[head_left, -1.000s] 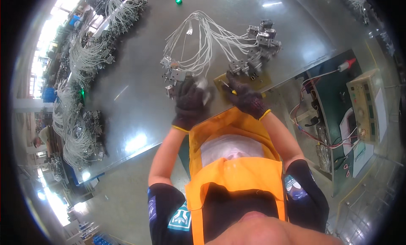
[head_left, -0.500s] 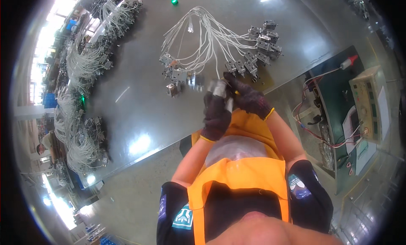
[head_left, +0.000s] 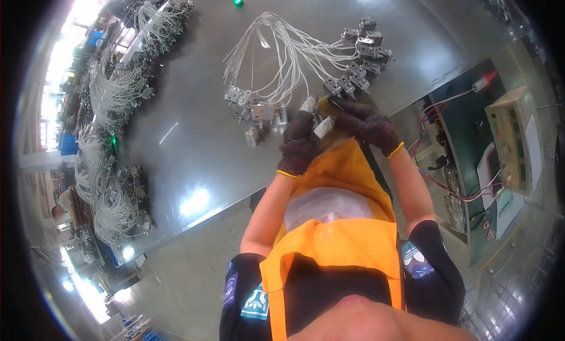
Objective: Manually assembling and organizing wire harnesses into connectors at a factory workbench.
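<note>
Both my hands wear dark gloves with yellow cuffs and meet at the near edge of the metal table. My left hand [head_left: 299, 142], whitish at the fingertips, is closed around a small metal part [head_left: 318, 116] with a white cable rising from it; the fingers cover most of it. Close on its right is my right hand [head_left: 369, 128], its fingers pointing left; blur hides whether they grip anything. Beyond lie looped white cables [head_left: 282, 41]. Their ends carry small silver metal boxes, in a right cluster [head_left: 368, 47] and a left cluster [head_left: 256, 111].
More bundles of white cables with metal parts [head_left: 115, 94] line the table's left side. A beige instrument box [head_left: 509, 141] with dials stands at the right on a dark green surface, with red and white leads and scissors [head_left: 487, 229]. A green light [head_left: 238, 1] shows at the far edge.
My right hand has moved right, away from my left hand. The left hand has shifted slightly up, and the metal boxes in the left cluster have moved.
</note>
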A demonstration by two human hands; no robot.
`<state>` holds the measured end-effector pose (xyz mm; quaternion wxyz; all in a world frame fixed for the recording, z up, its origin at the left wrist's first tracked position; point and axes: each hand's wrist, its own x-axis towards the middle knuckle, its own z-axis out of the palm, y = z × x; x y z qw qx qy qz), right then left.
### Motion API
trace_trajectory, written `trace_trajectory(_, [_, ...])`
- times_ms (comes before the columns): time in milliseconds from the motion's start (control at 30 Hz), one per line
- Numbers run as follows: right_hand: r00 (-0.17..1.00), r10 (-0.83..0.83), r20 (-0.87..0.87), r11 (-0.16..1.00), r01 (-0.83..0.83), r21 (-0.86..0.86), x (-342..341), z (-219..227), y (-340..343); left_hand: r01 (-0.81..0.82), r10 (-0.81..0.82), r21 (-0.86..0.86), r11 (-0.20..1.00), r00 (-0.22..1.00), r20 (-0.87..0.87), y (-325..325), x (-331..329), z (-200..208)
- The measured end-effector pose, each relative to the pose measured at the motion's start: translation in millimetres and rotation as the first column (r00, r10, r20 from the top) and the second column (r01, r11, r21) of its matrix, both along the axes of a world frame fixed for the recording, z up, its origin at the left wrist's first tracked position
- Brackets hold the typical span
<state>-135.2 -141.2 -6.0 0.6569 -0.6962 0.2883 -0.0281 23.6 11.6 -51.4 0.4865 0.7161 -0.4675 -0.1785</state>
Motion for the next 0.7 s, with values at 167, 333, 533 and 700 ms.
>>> trace_trajectory(167, [0.996,-0.002,0.094,0.987,0.017,-0.157,-4,-20,4,-0.093,0.095,0.020,0.995,0.978,-0.186,-6,-21,4])
trace_trajectory(333, [0.991,0.083,0.106,0.640,0.029,-0.768,-21,9,20,-0.160,0.183,-0.097,0.982,0.925,0.332,-20,-30,1])
trace_trajectory(533, [0.965,0.123,-0.233,0.417,-0.263,-0.870,-2,37,35,-0.132,0.135,-0.034,0.991,0.909,0.395,-27,-21,-3])
trace_trajectory(700, [0.985,0.081,-0.153,0.385,-0.173,-0.906,4,28,43,-0.085,0.118,-0.099,0.991,0.909,0.401,-27,-21,0])
